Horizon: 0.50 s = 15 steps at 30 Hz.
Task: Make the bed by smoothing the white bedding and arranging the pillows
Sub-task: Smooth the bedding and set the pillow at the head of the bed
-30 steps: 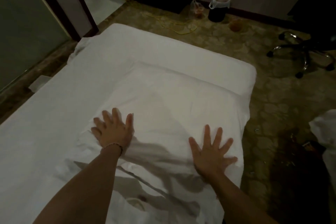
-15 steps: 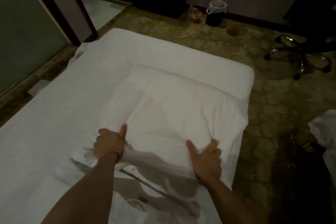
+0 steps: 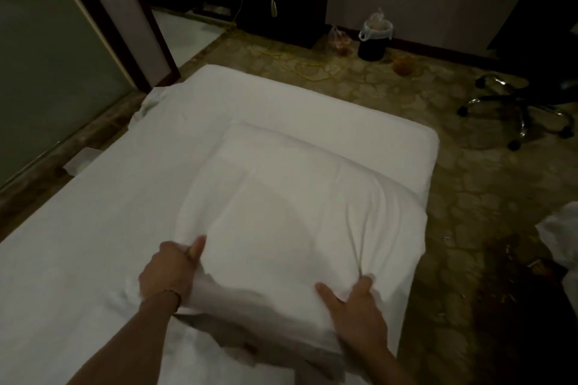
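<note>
A white pillow (image 3: 291,212) lies on the right half of the bed, over the white sheet (image 3: 93,244). My left hand (image 3: 170,269) grips the pillow's near left edge, thumb on top and fingers curled under the bunched cloth. My right hand (image 3: 356,306) grips the near right edge, where the fabric puckers into folds around my fingers. The near edge of the pillow is raised off the sheet and casts a shadow below it.
The mattress's far end (image 3: 312,103) and right side drop to a patterned floor. A bin with a liner (image 3: 373,37), a yellow cable (image 3: 306,64) and an office chair base (image 3: 519,112) stand beyond. More white linen (image 3: 560,234) lies at the right edge. A glass partition (image 3: 47,72) runs along the left.
Both hands went from pressing flat on the pillow to curling round its near edge. They have drawn that edge up and toward me, bunching the cloth.
</note>
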{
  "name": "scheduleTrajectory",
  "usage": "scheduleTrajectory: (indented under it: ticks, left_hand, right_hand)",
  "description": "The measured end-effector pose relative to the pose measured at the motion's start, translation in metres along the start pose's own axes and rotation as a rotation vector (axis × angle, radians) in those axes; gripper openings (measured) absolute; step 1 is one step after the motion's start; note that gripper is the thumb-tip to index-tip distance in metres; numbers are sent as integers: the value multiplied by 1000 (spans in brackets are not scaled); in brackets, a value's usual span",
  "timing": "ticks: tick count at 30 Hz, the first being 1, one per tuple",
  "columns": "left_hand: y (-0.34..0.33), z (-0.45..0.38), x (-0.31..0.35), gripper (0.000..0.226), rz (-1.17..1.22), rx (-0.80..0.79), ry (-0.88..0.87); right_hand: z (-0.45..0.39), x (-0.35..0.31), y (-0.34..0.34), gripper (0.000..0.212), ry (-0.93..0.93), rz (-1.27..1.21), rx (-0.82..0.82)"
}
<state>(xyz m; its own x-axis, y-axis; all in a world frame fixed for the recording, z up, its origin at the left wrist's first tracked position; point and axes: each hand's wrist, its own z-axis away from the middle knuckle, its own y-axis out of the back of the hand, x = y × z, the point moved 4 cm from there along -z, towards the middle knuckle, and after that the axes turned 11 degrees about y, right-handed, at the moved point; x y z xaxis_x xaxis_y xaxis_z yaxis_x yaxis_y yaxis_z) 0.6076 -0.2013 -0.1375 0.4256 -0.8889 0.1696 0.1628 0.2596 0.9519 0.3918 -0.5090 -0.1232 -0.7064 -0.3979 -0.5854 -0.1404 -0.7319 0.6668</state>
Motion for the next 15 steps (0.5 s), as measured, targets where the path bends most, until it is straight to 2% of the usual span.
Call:
scheduleTrajectory:
  ticks: [2,6,9,11,15]
  left_hand:
    - [-4,2,10,103,17,-16,31]
    - [21,-5,58,99,-117,141,8]
    - [36,-25,113,104,-80,196,-91]
    - [37,-36,154,104,-22,166,-148]
    - [27,-53,221,95,-20,70,-236]
  right_hand:
    - [-10,4,0,112,-3,-14,18]
    - [-41,-4,19,110,36,86,81]
    - [-71,-28,40,103,131,220,244]
    - [-98,-47,52,100,176,214,352]
    - [-156,-84,61,104,179,166,451]
